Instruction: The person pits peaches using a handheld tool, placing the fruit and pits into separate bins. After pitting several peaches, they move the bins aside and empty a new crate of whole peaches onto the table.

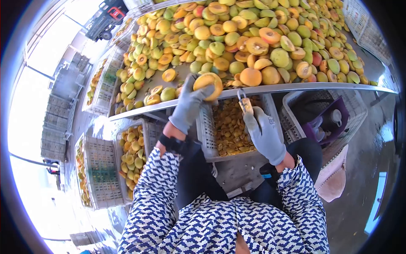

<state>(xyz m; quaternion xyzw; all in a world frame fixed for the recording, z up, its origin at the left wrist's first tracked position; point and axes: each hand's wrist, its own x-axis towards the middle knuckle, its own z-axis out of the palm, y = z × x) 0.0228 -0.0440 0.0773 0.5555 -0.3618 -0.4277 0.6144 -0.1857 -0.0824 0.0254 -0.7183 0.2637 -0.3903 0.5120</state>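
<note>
My left hand (189, 103), in a grey glove, grips a yellow-orange peach (210, 84) at the front edge of the metal table (296, 88). My right hand (264, 133), also gloved, holds a small pitting tool (244, 103) with its metal loop pointing up, just below the table edge. A great heap of whole and halved peaches (237, 38) covers the table top. Under my hands stands a grey plastic crate (206, 129) holding cut peach pieces (230, 127).
A crate of peach halves (132, 154) stands to my left on the floor, with more white crates (99, 173) beyond it. To the right, a white basket (292, 110) holds a purple container (330, 120). Stacked crates (55, 122) line the far left.
</note>
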